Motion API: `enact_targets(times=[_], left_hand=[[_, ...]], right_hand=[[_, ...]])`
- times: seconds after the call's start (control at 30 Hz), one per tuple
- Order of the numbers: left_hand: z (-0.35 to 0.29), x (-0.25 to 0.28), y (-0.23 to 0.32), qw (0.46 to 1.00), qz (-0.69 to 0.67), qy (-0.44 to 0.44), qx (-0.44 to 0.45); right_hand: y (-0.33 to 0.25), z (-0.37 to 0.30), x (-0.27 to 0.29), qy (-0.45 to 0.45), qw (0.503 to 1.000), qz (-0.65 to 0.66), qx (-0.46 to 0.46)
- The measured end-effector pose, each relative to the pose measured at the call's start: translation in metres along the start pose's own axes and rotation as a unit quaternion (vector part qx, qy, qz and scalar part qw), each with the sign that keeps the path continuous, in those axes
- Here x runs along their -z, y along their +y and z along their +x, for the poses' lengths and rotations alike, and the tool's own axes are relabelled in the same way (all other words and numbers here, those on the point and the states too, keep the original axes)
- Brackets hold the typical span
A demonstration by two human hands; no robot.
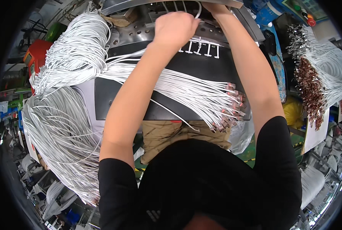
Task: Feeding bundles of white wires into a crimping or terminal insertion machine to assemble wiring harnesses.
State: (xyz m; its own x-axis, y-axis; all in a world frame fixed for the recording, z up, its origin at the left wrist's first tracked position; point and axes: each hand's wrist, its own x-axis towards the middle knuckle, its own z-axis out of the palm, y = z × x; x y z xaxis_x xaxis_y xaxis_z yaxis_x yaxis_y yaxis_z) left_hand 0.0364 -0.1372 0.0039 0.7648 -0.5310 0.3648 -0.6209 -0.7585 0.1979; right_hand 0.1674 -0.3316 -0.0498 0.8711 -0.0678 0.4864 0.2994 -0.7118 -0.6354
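At the front of a metal machine, my left hand is closed, its back turned up. A white cable curves out beside its knuckles, and more thin strands run up from behind it into the machine. My right hand reaches in under the machine's upper edge, its fingers hidden there. Below the hands, a row of small white T-shaped plastic pieces lies along the black work surface. Under my left forearm stretches a bundle of white cables with copper-coloured metal connectors at its right end.
A large coiled heap of white cables stands at the left, with another hanging bundle below it. Further cables with metal ends hang at the far right. Near the machine are a red case and a blue container.
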Motion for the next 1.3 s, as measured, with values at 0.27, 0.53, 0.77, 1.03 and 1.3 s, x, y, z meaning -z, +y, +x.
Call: enact_targets(times=[0.27, 0.53, 0.77, 1.03, 1.3], left_hand=[[0.021, -0.004, -0.026, 0.976, -0.141, -0.082, 0.145], [0.004, -0.025, -0.063, 0.989, 0.092, 0.113, -0.009], [0.001, -0.037, -0.058, 0.964, -0.084, 0.250, -0.026], [0.010, -0.046, -0.047, 0.975, 0.166, 0.116, 0.090], [-0.155, 0.042, -0.003, 0.853, -0.472, 0.004, 0.220]], right_hand=[[0.041, -0.012, -0.001, -0.052, 0.975, -0.165, 0.139], [-0.093, -0.094, 0.031, -0.021, 0.941, -0.255, 0.220], [-0.114, -0.102, 0.024, 0.075, 0.947, -0.237, 0.202], [-0.051, -0.094, 0.003, 0.068, 0.950, -0.260, 0.157], [-0.075, -0.234, 0.162, 0.101, 0.994, -0.022, -0.036]])
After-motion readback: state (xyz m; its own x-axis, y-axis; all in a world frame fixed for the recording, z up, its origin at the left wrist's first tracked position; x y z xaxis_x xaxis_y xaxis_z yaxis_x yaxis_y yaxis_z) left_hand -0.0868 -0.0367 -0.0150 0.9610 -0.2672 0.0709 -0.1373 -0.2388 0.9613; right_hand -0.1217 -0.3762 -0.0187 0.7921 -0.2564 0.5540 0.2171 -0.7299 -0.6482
